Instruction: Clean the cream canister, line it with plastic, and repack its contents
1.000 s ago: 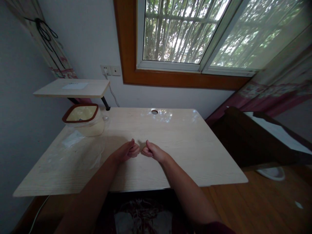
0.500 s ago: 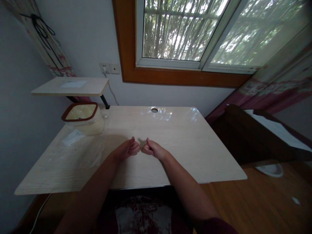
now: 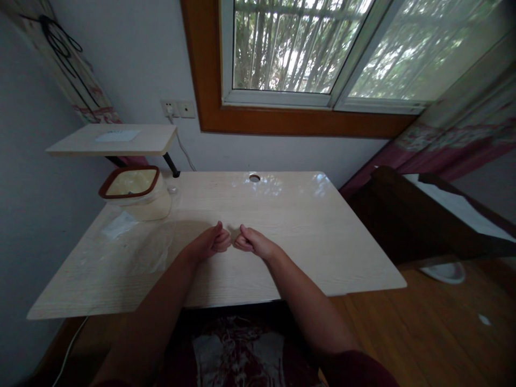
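Note:
Curled into a fist with the thumb on top, my left hand [image 3: 213,242] is over the middle of the pale wooden desk [image 3: 322,231]. My right hand [image 3: 253,241] mirrors it, also closed with its thumb raised. The two fists face each other, knuckles turned inward, with a narrow gap between them. No object shows in either hand. Left of my hands, a crumpled clear plastic bag [image 3: 149,252] is spread on the desk.
A cream bin with a brown rim [image 3: 153,207] stands at the back left, beneath a small raised shelf [image 3: 149,138]. The desk has a round cable hole [image 3: 254,178] near its back edge. A window [image 3: 282,54] is behind; dark wooden furniture [image 3: 403,220] stands right.
My head view has shifted slightly. Both fists keep the same closed pose and nearly the same place over the desk.

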Demonstrator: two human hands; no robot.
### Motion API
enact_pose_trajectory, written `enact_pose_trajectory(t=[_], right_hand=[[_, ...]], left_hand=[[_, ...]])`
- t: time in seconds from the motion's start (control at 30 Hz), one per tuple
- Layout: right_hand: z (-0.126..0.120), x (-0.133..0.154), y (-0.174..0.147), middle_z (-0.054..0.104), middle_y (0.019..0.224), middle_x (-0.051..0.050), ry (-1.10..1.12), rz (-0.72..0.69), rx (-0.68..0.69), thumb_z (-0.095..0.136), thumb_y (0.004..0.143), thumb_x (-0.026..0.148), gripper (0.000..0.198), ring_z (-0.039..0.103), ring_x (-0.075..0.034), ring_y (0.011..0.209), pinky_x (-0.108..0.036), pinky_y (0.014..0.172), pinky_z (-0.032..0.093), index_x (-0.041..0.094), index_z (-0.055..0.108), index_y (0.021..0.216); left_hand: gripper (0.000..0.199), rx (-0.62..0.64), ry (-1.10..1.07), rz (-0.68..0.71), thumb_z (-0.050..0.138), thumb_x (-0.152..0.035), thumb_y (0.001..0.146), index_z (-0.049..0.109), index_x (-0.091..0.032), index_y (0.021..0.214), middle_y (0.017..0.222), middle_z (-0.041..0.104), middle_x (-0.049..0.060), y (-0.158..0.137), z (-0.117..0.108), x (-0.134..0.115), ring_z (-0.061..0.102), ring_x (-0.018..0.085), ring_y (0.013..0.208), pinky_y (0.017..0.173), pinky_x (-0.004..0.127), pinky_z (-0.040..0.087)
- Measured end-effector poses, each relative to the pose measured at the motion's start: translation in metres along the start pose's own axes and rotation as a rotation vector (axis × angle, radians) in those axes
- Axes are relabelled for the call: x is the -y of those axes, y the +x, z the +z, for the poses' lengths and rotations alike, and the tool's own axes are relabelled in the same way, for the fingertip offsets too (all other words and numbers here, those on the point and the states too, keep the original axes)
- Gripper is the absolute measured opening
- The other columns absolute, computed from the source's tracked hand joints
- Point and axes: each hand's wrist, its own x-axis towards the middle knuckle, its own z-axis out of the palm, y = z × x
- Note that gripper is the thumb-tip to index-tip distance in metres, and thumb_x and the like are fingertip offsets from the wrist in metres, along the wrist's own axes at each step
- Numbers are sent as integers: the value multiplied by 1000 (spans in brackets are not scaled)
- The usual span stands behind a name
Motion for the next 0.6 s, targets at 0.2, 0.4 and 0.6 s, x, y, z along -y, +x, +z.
enact_pose_trajectory(t=[0.2,0.4,0.6], right_hand=[[1,2,0,27,41,5,-8,-2,10,26,99,74,75,22,-10,43,-33,51,15,23,33,44],[2,1,-1,28,42,6,-11,-8,30,26,100,73,74,23,-10,43,-32,51,16,23,33,46],[2,-2,0,27,42,6,26,-33,37,28,101,71,73,21,-10,43,-32,51,15,23,34,46]], left_hand=[[73,-4,16,-5,55,-80,83,26,-20,51,46,19,-7,0,-1,1,15,7,43,43,25,11],[73,6,29,-3,55,-79,83,27,-20,52,46,19,-8,0,-1,2,15,7,43,44,25,11],[73,-1,39,19,55,-78,85,27,-20,52,46,19,-7,0,0,3,16,7,43,44,25,11]])
